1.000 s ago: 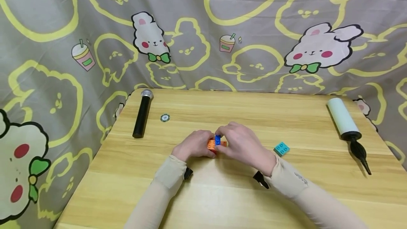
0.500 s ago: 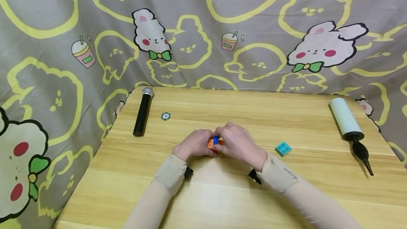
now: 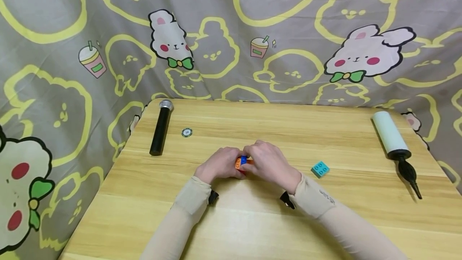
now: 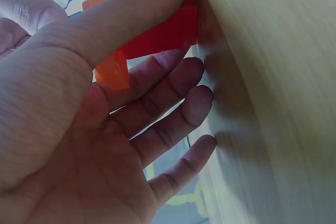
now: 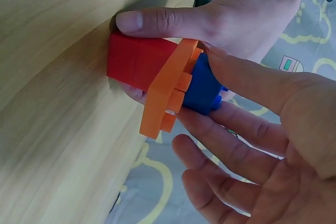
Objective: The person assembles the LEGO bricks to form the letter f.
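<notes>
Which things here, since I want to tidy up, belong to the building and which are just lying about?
In the job:
red base, held by left hand
orange block atop it
blue block, pinched by right hand
teal block, perhaps, though it lies apart

Lying about:
black microphone
round chip
white pump

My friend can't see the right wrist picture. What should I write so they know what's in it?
A right hand pinches a blue block against a studded orange block, which rests on a red block gripped by the left hand. A wooden tabletop and a patterned cloth show around them.
</notes>
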Tool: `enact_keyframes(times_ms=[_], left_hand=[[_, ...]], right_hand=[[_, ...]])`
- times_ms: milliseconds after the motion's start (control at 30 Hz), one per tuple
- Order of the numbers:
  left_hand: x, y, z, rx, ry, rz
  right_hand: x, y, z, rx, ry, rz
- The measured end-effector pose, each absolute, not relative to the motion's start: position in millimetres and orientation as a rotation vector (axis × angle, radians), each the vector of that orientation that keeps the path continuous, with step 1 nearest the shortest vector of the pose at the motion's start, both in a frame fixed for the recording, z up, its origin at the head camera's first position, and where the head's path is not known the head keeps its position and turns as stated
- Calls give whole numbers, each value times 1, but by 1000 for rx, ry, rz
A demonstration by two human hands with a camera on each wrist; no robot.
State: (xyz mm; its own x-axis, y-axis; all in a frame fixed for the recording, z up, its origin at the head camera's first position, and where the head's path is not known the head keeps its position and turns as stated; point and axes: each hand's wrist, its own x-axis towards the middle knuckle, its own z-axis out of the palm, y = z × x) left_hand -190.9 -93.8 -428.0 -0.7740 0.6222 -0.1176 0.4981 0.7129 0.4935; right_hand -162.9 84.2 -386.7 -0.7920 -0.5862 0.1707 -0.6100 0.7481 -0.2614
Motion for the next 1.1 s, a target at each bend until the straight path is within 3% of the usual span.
enact_keyframes(times_ms=[1100], left_hand=[[-190, -92, -425, 854, 2653, 619]], right_hand=[[-164, 93, -385, 958, -2865, 475]])
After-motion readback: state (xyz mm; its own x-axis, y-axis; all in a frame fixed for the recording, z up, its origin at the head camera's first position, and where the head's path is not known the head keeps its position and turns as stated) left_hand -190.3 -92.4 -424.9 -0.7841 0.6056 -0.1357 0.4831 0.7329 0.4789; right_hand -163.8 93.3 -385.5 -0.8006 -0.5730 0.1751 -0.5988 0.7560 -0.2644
